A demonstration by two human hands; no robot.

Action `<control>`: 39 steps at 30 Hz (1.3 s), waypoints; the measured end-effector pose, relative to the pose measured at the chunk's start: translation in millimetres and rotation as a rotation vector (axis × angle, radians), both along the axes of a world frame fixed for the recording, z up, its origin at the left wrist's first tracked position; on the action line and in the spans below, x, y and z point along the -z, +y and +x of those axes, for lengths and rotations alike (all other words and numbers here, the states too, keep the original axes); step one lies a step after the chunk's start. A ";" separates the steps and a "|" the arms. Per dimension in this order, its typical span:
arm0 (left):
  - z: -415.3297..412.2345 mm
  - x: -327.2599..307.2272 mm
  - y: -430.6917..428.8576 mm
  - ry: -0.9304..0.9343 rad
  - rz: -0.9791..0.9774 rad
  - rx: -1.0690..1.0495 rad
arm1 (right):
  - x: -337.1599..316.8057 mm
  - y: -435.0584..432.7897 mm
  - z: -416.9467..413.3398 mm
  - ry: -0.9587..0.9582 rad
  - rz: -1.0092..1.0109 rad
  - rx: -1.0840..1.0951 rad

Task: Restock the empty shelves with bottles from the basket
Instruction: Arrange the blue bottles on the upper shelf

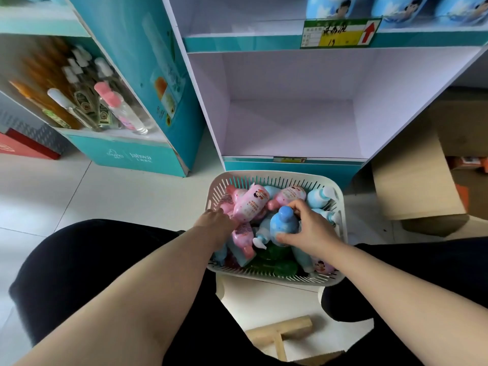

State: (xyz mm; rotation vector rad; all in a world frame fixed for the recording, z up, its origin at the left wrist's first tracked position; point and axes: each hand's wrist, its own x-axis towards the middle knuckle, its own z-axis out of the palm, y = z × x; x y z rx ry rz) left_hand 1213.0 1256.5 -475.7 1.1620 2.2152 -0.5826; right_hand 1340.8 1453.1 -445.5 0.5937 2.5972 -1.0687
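In the bottle-filled basket (277, 175): right hand (313, 231) around blue bottle (284, 223), left hand (214, 221), grip unclear.

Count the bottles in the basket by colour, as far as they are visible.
Pink bottles: at least 4
Blue bottles: at least 5
Green bottles: at least 1
Total: at least 10; the pile in the basket hides others.
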 end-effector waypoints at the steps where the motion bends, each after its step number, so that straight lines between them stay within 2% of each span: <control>1: 0.7 5.1 -1.0 0.003 -0.011 -0.002 | 1.2 0.6 1.2 -0.004 -0.005 0.007; 12: 5.4 27.5 -11.1 -0.006 -0.063 -0.002 | 9.3 4.6 -4.8 -0.017 -0.086 0.077; 15: 6.7 13.3 -6.6 -0.040 -0.084 -0.022 | 4.9 5.2 -7.2 0.002 -0.093 0.080; 20: -9.4 -48.5 5.7 -0.222 -0.015 -0.230 | -2.6 4.5 -9.5 0.052 -0.104 0.091; 25: -22.6 -87.4 -3.1 -0.289 0.384 -0.661 | -13.7 3.2 -5.5 0.036 -0.058 0.141; 28: -20.3 -99.5 3.7 -0.461 0.732 -1.021 | -25.7 5.7 -4.5 0.009 -0.012 0.170; 30: -14.6 -106.3 11.3 -0.602 0.901 -1.163 | -35.9 7.5 -6.9 0.024 -0.028 0.201; 35: 9.5 -118.5 35.1 -0.800 1.152 -1.175 | -63.8 14.6 -16.4 0.147 -0.144 0.344; 39: 15.0 -131.2 44.5 -1.028 1.193 -1.134 | -77.2 20.6 -18.3 0.291 -0.252 0.419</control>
